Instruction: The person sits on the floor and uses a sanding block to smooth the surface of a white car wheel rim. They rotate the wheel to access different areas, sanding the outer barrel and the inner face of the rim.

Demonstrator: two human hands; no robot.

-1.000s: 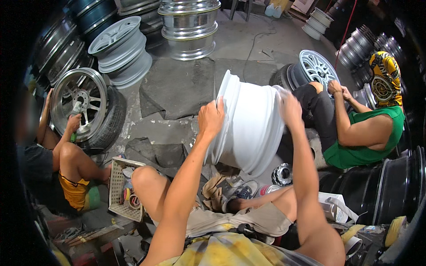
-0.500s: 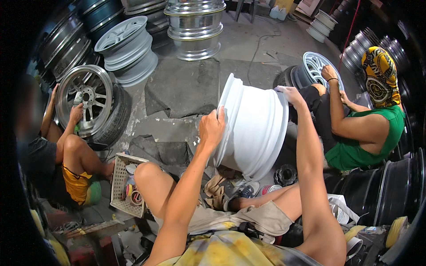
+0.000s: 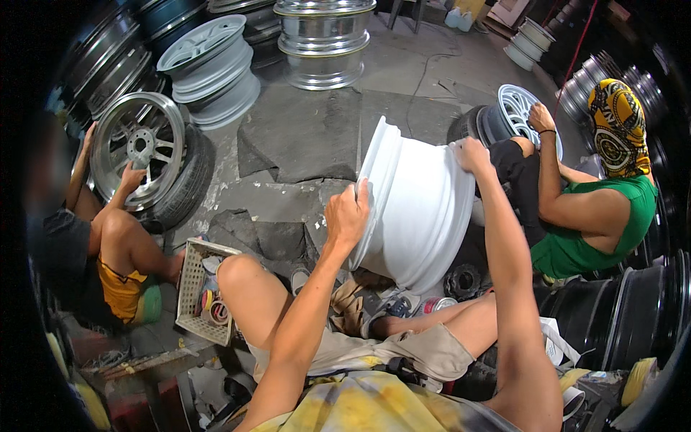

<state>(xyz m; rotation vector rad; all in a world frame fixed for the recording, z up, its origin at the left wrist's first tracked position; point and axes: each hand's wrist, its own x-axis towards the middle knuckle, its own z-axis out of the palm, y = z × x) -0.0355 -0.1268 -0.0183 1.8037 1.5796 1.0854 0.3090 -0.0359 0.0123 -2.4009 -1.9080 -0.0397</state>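
Note:
A large white wheel rim stands on its edge on the floor in front of my knees, tilted a little to the right. My left hand grips its left lip, fingers curled over the edge. My right hand holds the upper right lip. Both of my forearms reach up from the lower edge of the picture.
A person in a green top sits at right, hands on a pale blue rim. Another person at left holds a silver wheel in a tyre. Stacked rims stand behind. A white basket lies by my left knee.
The white rim has shifted slightly in my hands. My right hand has slid along its upper right lip; my left hand keeps its grip on the left lip.

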